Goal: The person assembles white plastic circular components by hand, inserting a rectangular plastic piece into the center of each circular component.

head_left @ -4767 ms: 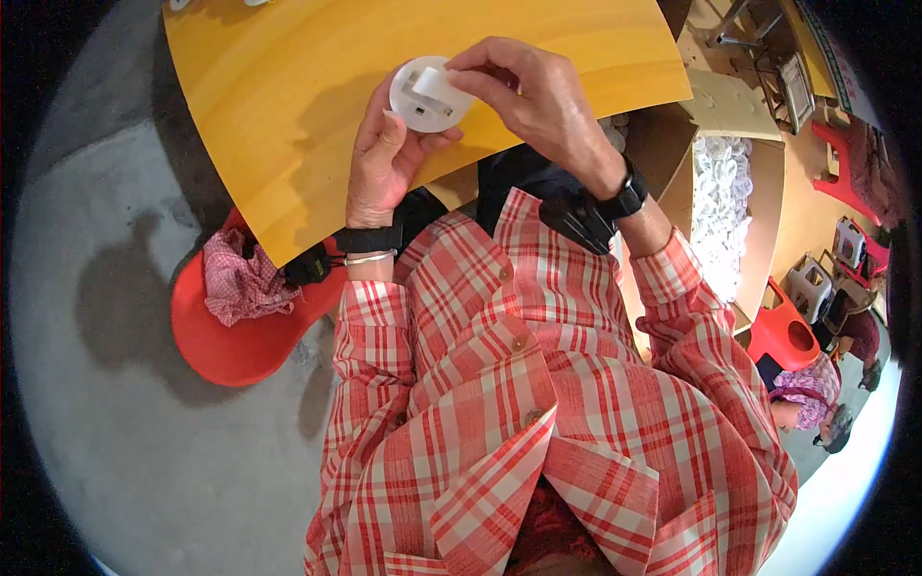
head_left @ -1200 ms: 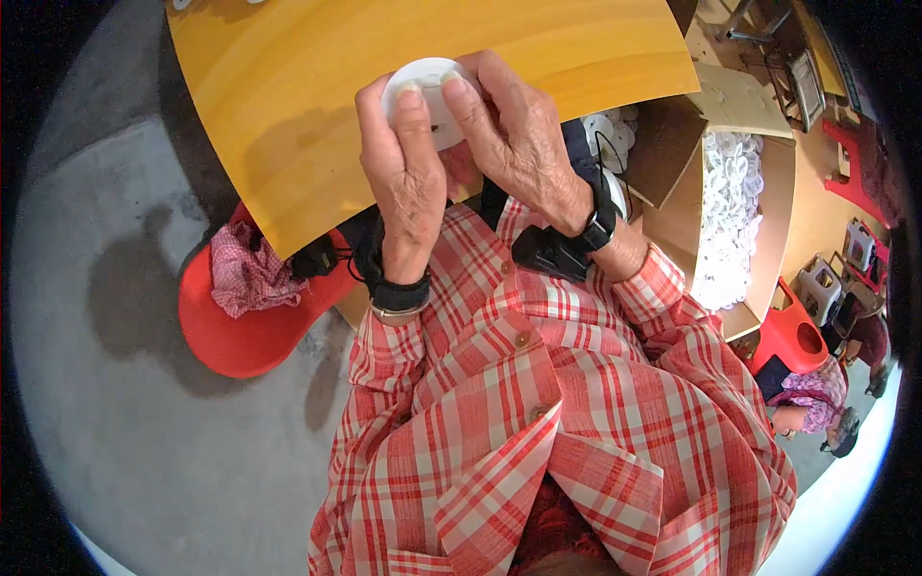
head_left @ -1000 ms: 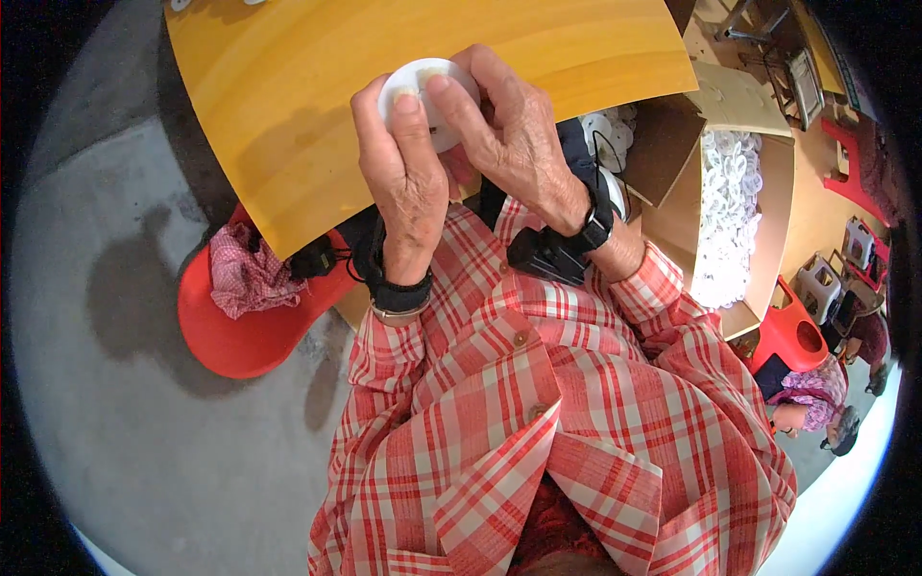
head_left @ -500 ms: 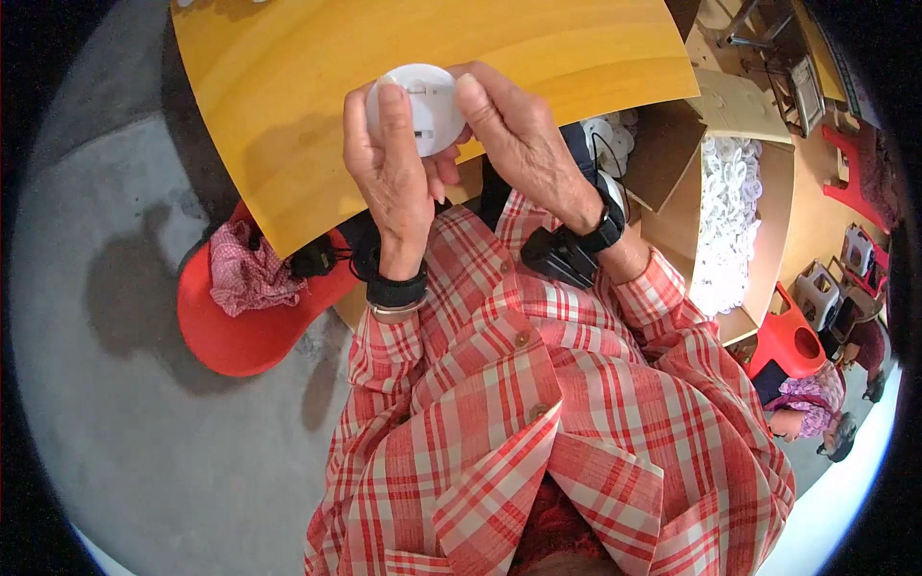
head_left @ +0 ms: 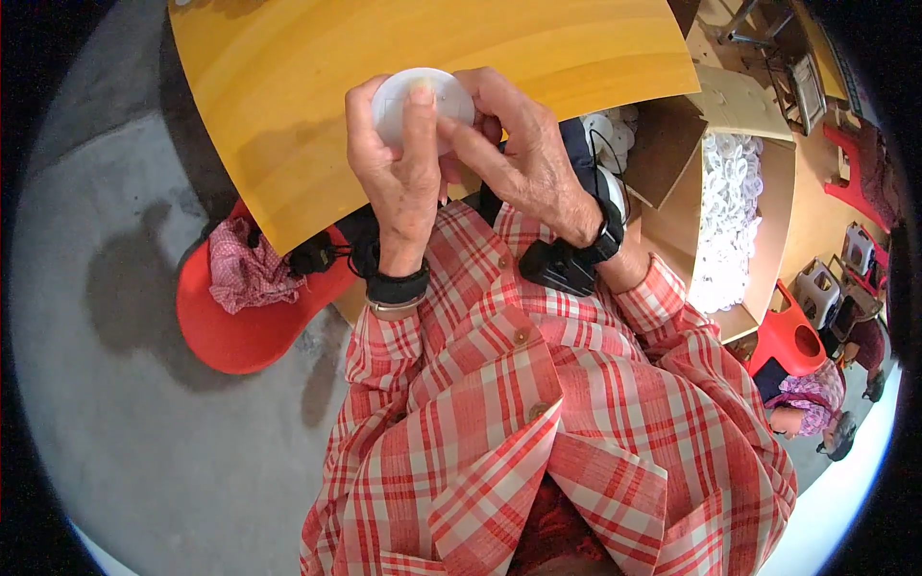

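Between both hands, over the near edge of the yellow tabletop [head_left: 298, 67], is a round white plastic disc [head_left: 392, 108]. My left hand [head_left: 396, 173] is closed on it, its thumb pressed across the upper face and its fingers mostly hidden beneath. From the other side my right hand [head_left: 523, 154] grips the disc's right edge; the thumb reaches to the lower part of the face and the bent fingers are behind the rim. Fine detail on the disc's face is largely covered by the thumbs. Black bands circle both wrists.
An open cardboard box [head_left: 773, 221] full of white and clear plastic pieces [head_left: 727, 221] stands at my right. Some white discs [head_left: 615, 134] lie beside it under the table edge. At left is a red stool [head_left: 226, 336] with a checked cloth [head_left: 245, 274] on it. Another person [head_left: 812, 398] appears far right.
The disc has tilted or turned in my hands, and its slot is covered. My right thumb has moved down and left across the face, while the left thumb has shifted right.
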The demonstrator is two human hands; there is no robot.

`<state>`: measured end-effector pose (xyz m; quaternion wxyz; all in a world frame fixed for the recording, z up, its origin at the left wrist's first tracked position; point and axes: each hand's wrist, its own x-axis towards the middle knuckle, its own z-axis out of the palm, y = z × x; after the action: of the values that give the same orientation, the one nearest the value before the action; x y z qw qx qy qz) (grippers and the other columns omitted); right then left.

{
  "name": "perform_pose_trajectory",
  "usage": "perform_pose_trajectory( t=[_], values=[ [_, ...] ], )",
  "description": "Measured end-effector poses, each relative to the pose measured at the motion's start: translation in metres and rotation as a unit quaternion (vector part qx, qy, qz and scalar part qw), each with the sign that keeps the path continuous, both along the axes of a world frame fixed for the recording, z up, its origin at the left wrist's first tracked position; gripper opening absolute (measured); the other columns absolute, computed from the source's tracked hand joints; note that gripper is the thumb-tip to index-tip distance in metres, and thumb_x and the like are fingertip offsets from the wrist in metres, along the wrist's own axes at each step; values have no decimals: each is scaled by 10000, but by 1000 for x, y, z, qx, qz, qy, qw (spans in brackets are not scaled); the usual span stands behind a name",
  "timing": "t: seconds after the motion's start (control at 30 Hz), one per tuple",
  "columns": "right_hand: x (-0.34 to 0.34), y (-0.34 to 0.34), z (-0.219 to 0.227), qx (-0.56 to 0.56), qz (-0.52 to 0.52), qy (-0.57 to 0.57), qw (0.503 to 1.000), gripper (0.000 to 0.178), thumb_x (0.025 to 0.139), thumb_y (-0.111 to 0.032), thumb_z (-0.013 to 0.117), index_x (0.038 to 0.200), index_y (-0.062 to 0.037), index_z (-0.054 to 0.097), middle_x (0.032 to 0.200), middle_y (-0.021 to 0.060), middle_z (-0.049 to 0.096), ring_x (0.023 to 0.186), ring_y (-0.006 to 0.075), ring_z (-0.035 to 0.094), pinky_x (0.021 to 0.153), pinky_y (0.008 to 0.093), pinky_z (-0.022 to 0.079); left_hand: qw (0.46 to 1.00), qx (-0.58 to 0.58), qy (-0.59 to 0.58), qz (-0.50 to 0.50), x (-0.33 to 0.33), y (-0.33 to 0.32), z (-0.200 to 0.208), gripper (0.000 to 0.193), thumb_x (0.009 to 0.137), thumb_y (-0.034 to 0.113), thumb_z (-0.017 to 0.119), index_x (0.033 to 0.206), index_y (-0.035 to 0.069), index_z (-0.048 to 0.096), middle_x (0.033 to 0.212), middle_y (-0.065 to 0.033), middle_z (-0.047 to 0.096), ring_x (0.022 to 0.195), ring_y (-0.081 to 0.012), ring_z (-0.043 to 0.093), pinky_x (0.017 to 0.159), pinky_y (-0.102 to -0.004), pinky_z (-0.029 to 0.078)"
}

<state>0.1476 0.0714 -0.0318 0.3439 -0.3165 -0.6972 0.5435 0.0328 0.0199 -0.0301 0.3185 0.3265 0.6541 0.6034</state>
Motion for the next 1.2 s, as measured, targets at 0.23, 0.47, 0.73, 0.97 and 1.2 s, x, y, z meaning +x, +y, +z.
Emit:
perform_pose_trajectory(
  t=[0.23, 0.47, 0.73, 0.97, 1.2],
  values=[
    [2, 4, -8, -39, 13, -16, 999, 250, 851, -223, 599, 948, -3, 529, 656, 112, 536, 565, 193, 528, 527, 313, 436, 995, -79, -48, -30, 2, -2, 7, 334, 935, 325, 479, 1066, 18, 457, 774, -65, 571, 438, -70, 476, 328, -180, 342],
    [4, 6, -23, -97, 9, 18, 995, 298, 875, -270, 587, 942, 14, 526, 625, 38, 492, 573, 101, 452, 500, 263, 395, 982, -67, -149, -95, -10, -3, 16, 451, 977, 419, 273, 1108, 26, 453, 692, -90, 590, 412, -77, 485, 310, -168, 323],
    [12, 10, -2, -37, -13, -33, 999, 209, 849, -165, 570, 962, 4, 522, 612, 134, 496, 517, 218, 498, 482, 317, 390, 976, -156, -76, -134, -3, 3, 24, 303, 937, 245, 430, 1144, 23, 430, 602, -56, 559, 377, -77, 481, 294, -187, 349],
    [31, 11, 7, -174, -16, -3, 985, 226, 867, -160, 579, 1004, 14, 531, 685, 73, 549, 592, 132, 535, 545, 263, 434, 960, -175, -84, -202, 3, 13, 32, 289, 942, 194, 398, 1181, 31, 413, 624, -73, 559, 387, -100, 496, 309, -207, 383],
    [95, 23, -10, -208, -293, 134, 924, 220, 873, -104, 563, 1075, -19, 537, 849, 16, 583, 683, 75, 529, 606, 211, 432, 930, -216, -2, -297, -49, 34, 43, 501, 933, 328, 480, 1352, 98, 332, 832, -94, 582, 604, -114, 591, 548, -223, 485]
  ],
)
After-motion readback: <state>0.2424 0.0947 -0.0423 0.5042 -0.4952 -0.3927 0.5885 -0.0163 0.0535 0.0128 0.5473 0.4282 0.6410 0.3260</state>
